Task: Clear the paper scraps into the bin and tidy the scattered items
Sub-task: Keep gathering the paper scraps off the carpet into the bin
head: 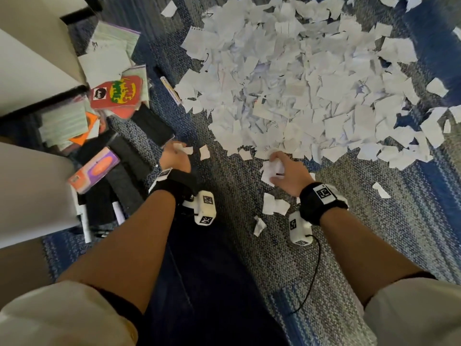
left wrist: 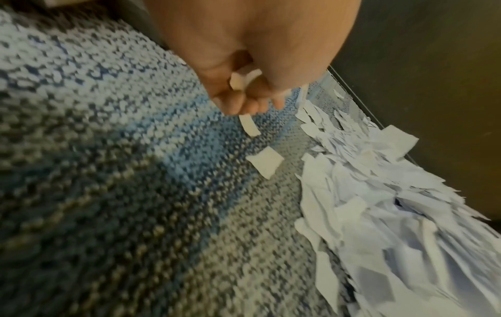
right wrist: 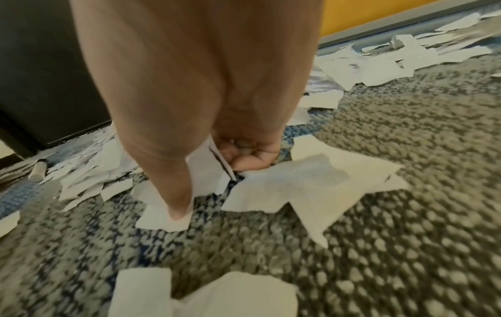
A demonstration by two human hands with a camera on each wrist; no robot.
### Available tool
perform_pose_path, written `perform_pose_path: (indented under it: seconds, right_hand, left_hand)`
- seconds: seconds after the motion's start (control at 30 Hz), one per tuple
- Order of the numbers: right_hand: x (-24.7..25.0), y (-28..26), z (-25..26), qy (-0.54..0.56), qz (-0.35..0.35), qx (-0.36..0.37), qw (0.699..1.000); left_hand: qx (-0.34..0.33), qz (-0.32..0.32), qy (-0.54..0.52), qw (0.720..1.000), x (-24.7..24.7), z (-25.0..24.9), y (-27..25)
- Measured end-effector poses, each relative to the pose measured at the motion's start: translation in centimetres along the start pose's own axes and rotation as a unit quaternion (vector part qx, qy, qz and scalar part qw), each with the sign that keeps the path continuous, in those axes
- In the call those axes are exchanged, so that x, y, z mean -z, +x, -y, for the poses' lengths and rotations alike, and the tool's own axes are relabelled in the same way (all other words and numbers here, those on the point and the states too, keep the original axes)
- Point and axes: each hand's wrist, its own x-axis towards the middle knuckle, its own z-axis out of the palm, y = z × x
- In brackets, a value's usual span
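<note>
A big heap of torn white paper scraps (head: 294, 81) covers the carpet ahead of me. My left hand (head: 174, 156) hovers at the heap's near left edge, its curled fingers (left wrist: 244, 100) holding a few small scraps (left wrist: 245, 78); one loose scrap (left wrist: 264, 162) lies just beyond it. My right hand (head: 282, 171) is down on the carpet at the heap's near edge, fingers curled round a bunch of scraps (right wrist: 214, 163), thumb (right wrist: 176, 188) pressing on one piece. More loose scraps (head: 274, 204) lie near my right wrist.
Scattered items lie at the left: colourful cards and booklets (head: 117, 93), black pouches (head: 152, 124), an orange-purple packet (head: 94, 171), markers (head: 84, 221). Pale furniture panels (head: 32, 71) border the left. A dark cabinet (right wrist: 43, 75) and a small tube (right wrist: 38, 169) sit beyond my right hand.
</note>
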Motion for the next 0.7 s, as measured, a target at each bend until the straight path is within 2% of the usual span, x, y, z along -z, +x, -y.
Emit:
perform_pose_path:
  seconds: [0.2,0.3,0.43,0.6,0.7]
  right_hand:
    - [0.8,0.5,0.5,-0.043,0.028,0.029,0.998]
    - [1.0,0.6,0.5,-0.036,0.029,0.032,0.998]
    - [1.3,1.0,0.5,0.010,0.003,0.001,1.000]
    - [1.5,1.3,0.5,-0.020,0.014,0.012,1.000]
    - [1.1,1.1,0.3,-0.026,0.018,0.011,0.999]
  left_hand:
    - [0.024,-0.002,0.017,1.000,-0.8,0.6,1.1]
    - [0.004,-0.005,0.027,1.000,-1.3,0.7,0.8]
    - [-0.018,-0.023,0.056,0.998,-1.7,0.9,0.3]
    - [-0.013,-0.024,0.083,0.996,-1.4,0.5,0.4]
    - [-0.033,-0.020,0.107,0.994,-1.1,0.5,0.9]
